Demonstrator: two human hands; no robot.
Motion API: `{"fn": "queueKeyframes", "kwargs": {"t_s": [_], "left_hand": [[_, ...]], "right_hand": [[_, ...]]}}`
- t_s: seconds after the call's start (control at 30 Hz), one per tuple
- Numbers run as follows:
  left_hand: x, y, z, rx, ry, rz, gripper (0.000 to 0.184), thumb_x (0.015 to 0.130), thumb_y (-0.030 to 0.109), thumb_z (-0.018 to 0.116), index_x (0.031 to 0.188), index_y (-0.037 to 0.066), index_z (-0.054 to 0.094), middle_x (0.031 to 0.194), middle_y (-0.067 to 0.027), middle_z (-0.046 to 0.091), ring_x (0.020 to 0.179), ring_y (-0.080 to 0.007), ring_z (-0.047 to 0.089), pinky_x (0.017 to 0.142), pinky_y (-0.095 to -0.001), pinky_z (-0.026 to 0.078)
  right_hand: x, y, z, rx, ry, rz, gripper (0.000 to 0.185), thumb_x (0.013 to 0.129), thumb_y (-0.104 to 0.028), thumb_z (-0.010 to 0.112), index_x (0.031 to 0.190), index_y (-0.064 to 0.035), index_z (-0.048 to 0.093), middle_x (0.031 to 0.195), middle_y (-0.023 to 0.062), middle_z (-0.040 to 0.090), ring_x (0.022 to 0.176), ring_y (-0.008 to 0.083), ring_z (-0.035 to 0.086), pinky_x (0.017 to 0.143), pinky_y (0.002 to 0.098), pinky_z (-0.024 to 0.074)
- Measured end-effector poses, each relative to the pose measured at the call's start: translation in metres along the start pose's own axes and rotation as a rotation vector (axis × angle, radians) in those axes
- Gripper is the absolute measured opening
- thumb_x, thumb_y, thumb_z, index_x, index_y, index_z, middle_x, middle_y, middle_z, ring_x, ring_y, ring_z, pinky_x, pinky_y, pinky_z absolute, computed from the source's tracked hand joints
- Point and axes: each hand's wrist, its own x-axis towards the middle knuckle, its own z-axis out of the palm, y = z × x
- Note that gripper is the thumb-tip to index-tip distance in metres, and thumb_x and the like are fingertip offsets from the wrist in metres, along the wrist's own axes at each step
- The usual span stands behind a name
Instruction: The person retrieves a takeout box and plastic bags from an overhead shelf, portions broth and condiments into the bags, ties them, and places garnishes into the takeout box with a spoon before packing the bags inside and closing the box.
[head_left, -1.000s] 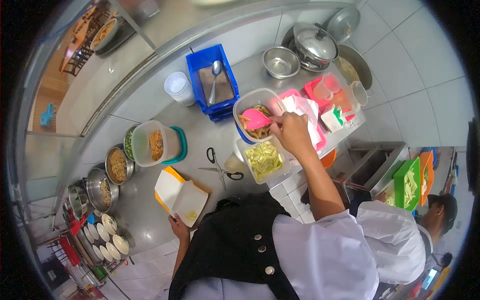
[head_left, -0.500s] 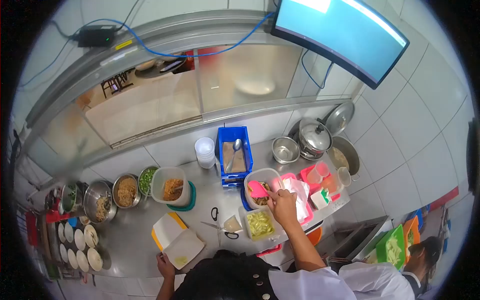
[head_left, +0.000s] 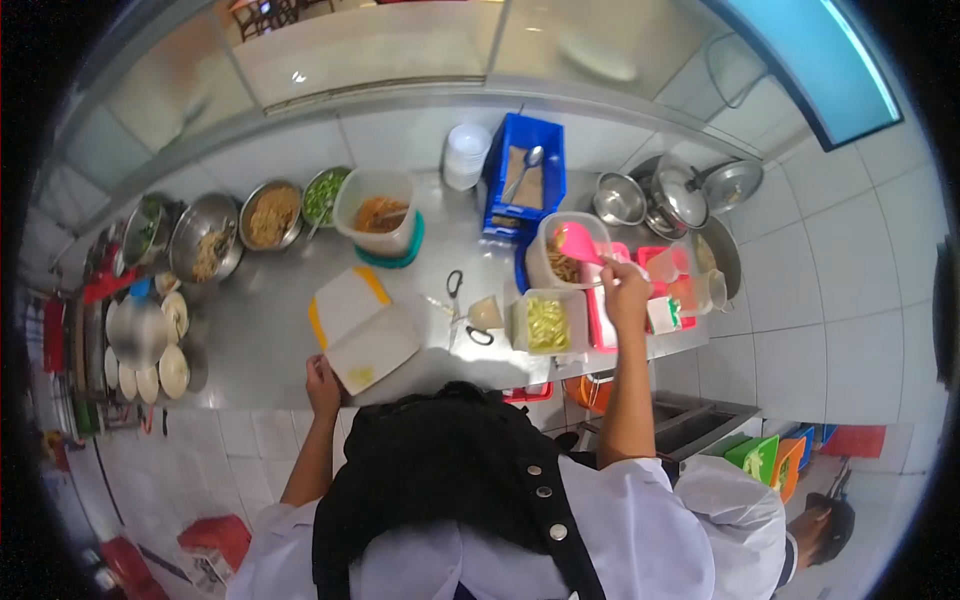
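Note:
My right hand (head_left: 626,287) is closed around the handle of a pink serving spoon (head_left: 576,241). Its bowl hovers over a clear tub (head_left: 538,250) of brown chopped food (head_left: 562,267). In front of that stands a square tub of pale green slices (head_left: 548,324). At the counter's front edge, my left hand (head_left: 322,386) pinches the near left corner of an open white and yellow paper food box (head_left: 350,318). A small patch of pale green food (head_left: 360,376) lies on the box's near panel. Scissors (head_left: 455,284) and a beige piece (head_left: 486,313) lie between box and tubs.
Metal bowls of food (head_left: 270,214) and a tub with orange-brown filling (head_left: 380,214) line the back left. White saucers (head_left: 173,372) sit far left. A blue bin (head_left: 528,170), lidded pot (head_left: 682,190) and pink trays (head_left: 690,316) stand right. Another person (head_left: 735,520) is at lower right.
My view has tilted down, so the counter appears higher. The pink spoon has lifted slightly over the brown food. My left hand stays at the box corner.

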Motion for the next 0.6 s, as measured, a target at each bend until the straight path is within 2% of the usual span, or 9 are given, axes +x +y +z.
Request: {"fn": "queueKeyframes", "kwargs": {"t_s": [0.07,0.13,0.2,0.27,0.37,0.4,0.47,0.53,0.6], "left_hand": [[-0.006,0.011,-0.004,0.096,0.029,0.002,0.039,0.114,0.036,0.055,0.125,0.000,0.063,0.100,-0.0149,0.078,0.090,-0.0227,0.073,0.082,-0.0376,0.057],[-0.016,0.032,-0.011,-0.009,-0.004,-0.131,0.038,0.114,0.036,0.054,0.108,0.000,0.067,0.086,-0.0093,0.073,0.078,-0.0186,0.068,0.072,-0.0369,0.056],[-0.020,-0.009,-0.011,-0.088,0.052,-0.119,0.041,0.114,0.033,0.054,0.091,0.001,0.065,0.075,-0.0035,0.066,0.070,-0.0152,0.062,0.063,-0.0362,0.053],[-0.036,0.011,-0.033,-0.148,-0.072,-0.287,0.041,0.112,0.031,0.057,0.087,0.000,0.065,0.074,-0.0048,0.066,0.068,-0.0149,0.059,0.063,-0.0366,0.051],[-0.065,0.006,-0.066,0.059,-0.187,-0.062,0.039,0.112,0.030,0.056,0.091,0.001,0.068,0.074,-0.0032,0.061,0.064,-0.0131,0.051,0.063,-0.0336,0.045],[-0.074,0.011,-0.074,0.114,-0.216,-0.098,0.040,0.112,0.031,0.057,0.090,0.001,0.069,0.074,-0.0051,0.063,0.066,-0.0149,0.054,0.064,-0.0342,0.047],[-0.091,0.020,-0.092,0.222,-0.288,-0.161,0.042,0.110,0.033,0.060,0.089,-0.001,0.071,0.074,-0.0090,0.069,0.069,-0.0184,0.060,0.068,-0.0355,0.049],[-0.099,-0.006,-0.101,0.225,-0.406,-0.265,0.041,0.109,0.037,0.062,0.091,0.001,0.073,0.080,-0.0099,0.071,0.076,-0.0203,0.063,0.074,-0.0390,0.051],[-0.096,-0.053,-0.106,0.236,-0.540,-0.359,0.044,0.107,0.042,0.063,0.096,0.001,0.074,0.089,-0.0117,0.076,0.084,-0.0216,0.068,0.080,-0.0409,0.053]], "right_hand": [[-0.001,0.002,-0.010,0.012,0.002,-0.050,0.026,0.095,-0.020,0.073,0.116,-0.0112,0.084,0.094,0.0178,0.077,0.084,0.0319,0.072,0.079,0.0438,0.0543],[-0.007,-0.016,-0.027,0.068,-0.044,-0.086,0.027,0.097,-0.016,0.072,0.121,-0.0101,0.083,0.095,0.0164,0.077,0.083,0.0264,0.071,0.076,0.0401,0.0525],[-0.021,-0.039,-0.034,0.216,-0.130,-0.061,0.029,0.099,-0.012,0.070,0.125,-0.0085,0.081,0.094,0.0132,0.075,0.085,0.0191,0.067,0.075,0.0347,0.0498],[-0.043,-0.082,-0.031,0.324,-0.252,-0.026,0.029,0.100,-0.011,0.069,0.126,-0.0079,0.081,0.092,0.0109,0.074,0.084,0.0165,0.065,0.074,0.0325,0.0487],[-0.091,-0.116,0.006,0.534,-0.408,0.027,0.030,0.099,-0.010,0.067,0.126,-0.0064,0.081,0.091,0.0087,0.073,0.084,0.0144,0.062,0.074,0.0309,0.0479],[-0.111,-0.127,0.025,0.610,-0.447,0.046,0.030,0.099,-0.010,0.067,0.126,-0.0058,0.081,0.091,0.0082,0.073,0.084,0.0140,0.061,0.073,0.0308,0.0478],[-0.148,-0.157,0.064,0.602,-0.502,0.008,0.032,0.096,-0.009,0.067,0.125,-0.0050,0.081,0.094,0.0099,0.074,0.084,0.0191,0.065,0.077,0.0341,0.0495],[-0.174,-0.178,0.107,0.556,-0.539,-0.153,0.031,0.092,-0.010,0.070,0.121,-0.0057,0.082,0.097,0.0103,0.074,0.088,0.0265,0.067,0.083,0.0410,0.0488],[-0.193,-0.196,0.139,0.329,-0.467,-0.450,0.035,0.088,-0.014,0.076,0.123,-0.0098,0.080,0.097,0.0077,0.071,0.097,0.0289,0.065,0.085,0.0459,0.0457]]}}
